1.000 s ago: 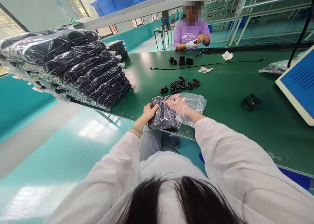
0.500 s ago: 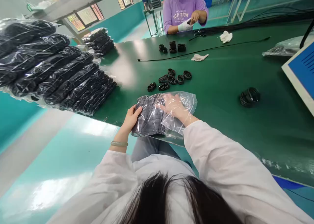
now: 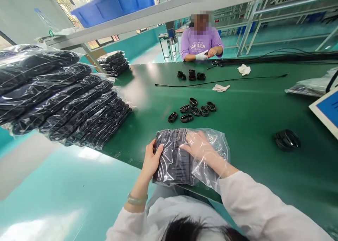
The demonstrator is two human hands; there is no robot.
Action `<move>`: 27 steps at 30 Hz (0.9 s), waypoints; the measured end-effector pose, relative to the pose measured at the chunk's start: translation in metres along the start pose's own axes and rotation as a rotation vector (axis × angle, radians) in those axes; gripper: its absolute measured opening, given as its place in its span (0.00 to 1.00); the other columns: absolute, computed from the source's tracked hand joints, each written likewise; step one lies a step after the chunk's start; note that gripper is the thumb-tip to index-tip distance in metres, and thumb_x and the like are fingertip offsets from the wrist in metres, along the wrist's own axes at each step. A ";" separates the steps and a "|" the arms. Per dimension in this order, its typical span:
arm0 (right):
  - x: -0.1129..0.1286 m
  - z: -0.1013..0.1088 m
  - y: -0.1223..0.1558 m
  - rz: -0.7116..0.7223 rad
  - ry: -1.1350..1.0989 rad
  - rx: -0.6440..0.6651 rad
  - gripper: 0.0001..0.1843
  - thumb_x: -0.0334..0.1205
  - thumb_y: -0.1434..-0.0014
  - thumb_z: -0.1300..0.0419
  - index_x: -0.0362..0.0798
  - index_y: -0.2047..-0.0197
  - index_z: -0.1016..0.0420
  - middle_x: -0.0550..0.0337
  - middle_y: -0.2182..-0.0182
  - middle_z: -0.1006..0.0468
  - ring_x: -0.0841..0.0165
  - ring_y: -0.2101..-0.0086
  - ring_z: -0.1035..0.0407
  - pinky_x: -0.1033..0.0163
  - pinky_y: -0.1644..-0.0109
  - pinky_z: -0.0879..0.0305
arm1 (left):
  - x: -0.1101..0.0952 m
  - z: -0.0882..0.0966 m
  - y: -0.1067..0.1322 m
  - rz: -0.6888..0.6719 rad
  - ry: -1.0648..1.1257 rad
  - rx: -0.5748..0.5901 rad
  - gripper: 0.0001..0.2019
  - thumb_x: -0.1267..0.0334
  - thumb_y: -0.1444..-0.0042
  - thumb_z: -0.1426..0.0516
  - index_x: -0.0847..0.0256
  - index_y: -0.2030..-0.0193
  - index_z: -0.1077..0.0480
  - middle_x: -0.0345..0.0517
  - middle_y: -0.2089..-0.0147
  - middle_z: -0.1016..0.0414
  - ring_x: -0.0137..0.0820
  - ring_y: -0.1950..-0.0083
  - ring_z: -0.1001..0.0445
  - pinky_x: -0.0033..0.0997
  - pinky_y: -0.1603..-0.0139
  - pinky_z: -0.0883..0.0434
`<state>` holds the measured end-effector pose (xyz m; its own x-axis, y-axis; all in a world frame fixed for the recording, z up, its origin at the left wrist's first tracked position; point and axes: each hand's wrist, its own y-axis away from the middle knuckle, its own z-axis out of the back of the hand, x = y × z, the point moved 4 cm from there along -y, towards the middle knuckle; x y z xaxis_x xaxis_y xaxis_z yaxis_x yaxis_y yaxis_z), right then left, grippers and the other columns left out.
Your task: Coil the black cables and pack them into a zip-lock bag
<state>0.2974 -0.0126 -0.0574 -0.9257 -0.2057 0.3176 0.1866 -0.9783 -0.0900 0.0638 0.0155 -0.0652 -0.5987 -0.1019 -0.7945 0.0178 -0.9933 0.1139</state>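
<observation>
A clear plastic bag packed with rows of coiled black cables lies at the table's front edge. My left hand grips the bag's left side, thumb on top and fingers round the far side. Through the film my right hand shows inside the bag's open right end. Its thumb rests on the right row of coils and its fingers bend at their far end, partly hidden by glare. Beyond the bag lie several loose cable coils.
Filled bags are stacked high on the left. A single dark coil bundle and a blue-and-white box stand on the right. Across the green table sits a co-worker. Overhead, a shelf carries a blue bin.
My view has tilted up, so the table and bag appear lower and more of the shelf shows. Both hands keep their places on and in the bag.
</observation>
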 end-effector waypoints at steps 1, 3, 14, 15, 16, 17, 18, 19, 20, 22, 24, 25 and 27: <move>-0.004 0.000 0.002 -0.001 0.000 0.014 0.24 0.56 0.28 0.52 0.46 0.55 0.24 0.48 0.56 0.22 0.56 0.56 0.30 0.51 0.46 0.42 | 0.002 0.002 0.001 0.015 0.010 0.015 0.34 0.43 0.39 0.45 0.58 0.30 0.41 0.57 0.35 0.37 0.41 0.40 0.30 0.42 0.35 0.34; -0.011 -0.001 0.007 -0.011 0.000 0.031 0.21 0.50 0.27 0.53 0.46 0.56 0.24 0.49 0.58 0.22 0.57 0.58 0.30 0.51 0.48 0.41 | 0.006 0.004 0.006 0.045 0.031 0.060 0.37 0.43 0.38 0.47 0.58 0.27 0.48 0.59 0.32 0.42 0.41 0.38 0.30 0.42 0.35 0.33; -0.005 -0.006 0.016 0.218 -0.132 0.058 0.17 0.41 0.27 0.56 0.48 0.52 0.26 0.50 0.55 0.22 0.59 0.55 0.29 0.49 0.47 0.33 | -0.020 0.011 0.016 -0.239 -0.203 0.203 0.34 0.44 0.33 0.51 0.56 0.25 0.51 0.63 0.23 0.58 0.52 0.22 0.59 0.64 0.28 0.48; -0.011 -0.006 0.020 0.229 -0.136 0.067 0.18 0.42 0.27 0.55 0.48 0.48 0.26 0.49 0.50 0.23 0.57 0.51 0.30 0.47 0.44 0.33 | -0.026 0.014 0.014 -0.292 -0.253 0.182 0.33 0.45 0.33 0.51 0.57 0.25 0.50 0.64 0.23 0.57 0.52 0.22 0.58 0.64 0.29 0.47; -0.018 -0.006 0.026 0.250 -0.138 0.082 0.18 0.43 0.27 0.54 0.49 0.44 0.27 0.48 0.44 0.25 0.56 0.46 0.31 0.45 0.40 0.35 | -0.033 0.016 0.015 -0.365 -0.305 0.165 0.32 0.47 0.32 0.51 0.57 0.26 0.48 0.63 0.23 0.56 0.52 0.22 0.57 0.64 0.29 0.47; -0.025 -0.005 0.033 0.277 -0.132 0.102 0.20 0.45 0.27 0.53 0.50 0.39 0.30 0.49 0.39 0.28 0.55 0.42 0.34 0.44 0.36 0.38 | -0.041 0.016 0.019 -0.454 -0.356 0.160 0.30 0.49 0.31 0.51 0.57 0.26 0.47 0.62 0.23 0.54 0.52 0.22 0.56 0.64 0.28 0.47; -0.033 -0.004 0.042 0.307 -0.121 0.124 0.22 0.47 0.27 0.52 0.51 0.35 0.33 0.50 0.35 0.32 0.55 0.38 0.37 0.43 0.33 0.42 | -0.048 0.012 0.026 -0.552 -0.402 0.170 0.28 0.51 0.30 0.51 0.57 0.27 0.45 0.60 0.23 0.53 0.50 0.22 0.56 0.62 0.28 0.46; -0.040 -0.002 0.052 0.333 -0.104 0.147 0.26 0.50 0.28 0.50 0.52 0.31 0.37 0.52 0.32 0.37 0.55 0.35 0.41 0.43 0.30 0.46 | -0.055 0.006 0.035 -0.648 -0.443 0.190 0.26 0.54 0.30 0.52 0.57 0.28 0.43 0.58 0.23 0.51 0.49 0.22 0.56 0.60 0.28 0.45; -0.047 0.000 0.062 0.349 -0.082 0.162 0.29 0.52 0.28 0.49 0.54 0.28 0.43 0.54 0.30 0.41 0.56 0.32 0.45 0.42 0.28 0.50 | -0.061 -0.003 0.045 -0.729 -0.485 0.213 0.25 0.56 0.30 0.51 0.56 0.28 0.41 0.57 0.23 0.50 0.49 0.22 0.56 0.58 0.28 0.44; -0.060 0.005 0.081 0.348 -0.044 0.161 0.34 0.54 0.29 0.48 0.55 0.25 0.50 0.56 0.28 0.47 0.56 0.30 0.51 0.42 0.27 0.54 | -0.067 -0.023 0.066 -0.831 -0.570 0.237 0.24 0.58 0.31 0.49 0.56 0.30 0.38 0.58 0.23 0.50 0.52 0.22 0.56 0.58 0.29 0.41; -0.068 0.008 0.096 0.301 -0.025 0.142 0.33 0.53 0.29 0.49 0.57 0.25 0.52 0.57 0.27 0.48 0.56 0.29 0.53 0.41 0.26 0.54 | -0.068 -0.044 0.080 -0.883 -0.636 0.244 0.26 0.57 0.34 0.45 0.55 0.31 0.37 0.59 0.24 0.50 0.56 0.23 0.54 0.59 0.31 0.39; -0.070 0.008 0.101 0.277 -0.018 0.152 0.33 0.52 0.28 0.49 0.58 0.25 0.54 0.58 0.27 0.49 0.56 0.29 0.53 0.40 0.27 0.54 | -0.067 -0.053 0.085 -0.905 -0.661 0.252 0.26 0.58 0.35 0.44 0.55 0.31 0.37 0.59 0.24 0.50 0.56 0.23 0.53 0.60 0.32 0.39; -0.071 0.007 0.108 0.225 -0.008 0.188 0.34 0.51 0.28 0.50 0.60 0.24 0.57 0.58 0.27 0.50 0.56 0.29 0.54 0.38 0.27 0.54 | -0.065 -0.066 0.087 -0.928 -0.706 0.263 0.25 0.61 0.35 0.45 0.55 0.31 0.35 0.57 0.23 0.51 0.55 0.23 0.53 0.58 0.31 0.40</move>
<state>0.3852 -0.1040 -0.0834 -0.8515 -0.4179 0.3167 0.4457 -0.8950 0.0175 0.1568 -0.0677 -0.0430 -0.6055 0.7827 -0.1437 -0.7692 -0.6220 -0.1465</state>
